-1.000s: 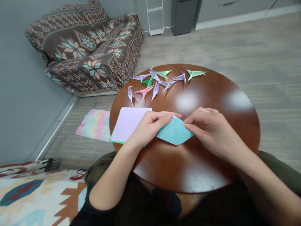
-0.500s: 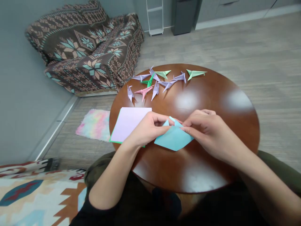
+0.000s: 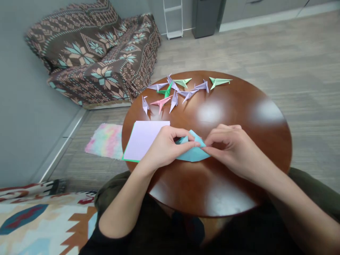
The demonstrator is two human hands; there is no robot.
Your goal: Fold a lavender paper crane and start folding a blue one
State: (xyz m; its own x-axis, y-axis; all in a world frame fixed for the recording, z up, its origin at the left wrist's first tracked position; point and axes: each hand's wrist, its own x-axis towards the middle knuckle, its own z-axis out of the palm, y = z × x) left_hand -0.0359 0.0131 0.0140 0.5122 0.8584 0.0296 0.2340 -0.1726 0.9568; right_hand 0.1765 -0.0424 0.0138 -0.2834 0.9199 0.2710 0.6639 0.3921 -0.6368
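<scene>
A light blue sheet of origami paper (image 3: 191, 155), partly folded, is held between my two hands over the round table. My left hand (image 3: 170, 143) pinches it from the left, the thumb lying across the front and the forefinger behind. From the other side, my right hand (image 3: 225, 140) grips its right edge between thumb and fingers. A pointed flap stands up at the top between the fingertips. The fingers hide parts of the folds. Left of my left hand lies a stack of lilac paper (image 3: 145, 138), with a green sheet edging out below.
Several folded paper cranes, among them a pink one (image 3: 160, 102) and a dark green one (image 3: 166, 91), sit at the far left of the brown table (image 3: 252, 141). A covered sofa (image 3: 106, 67) and a pastel rug (image 3: 103, 140) are beyond its left side.
The light blue paper has tilted, so less of its lower front shows and the upper flap looks wider. My left thumb has slid right across it. Both hands keep their grip.
</scene>
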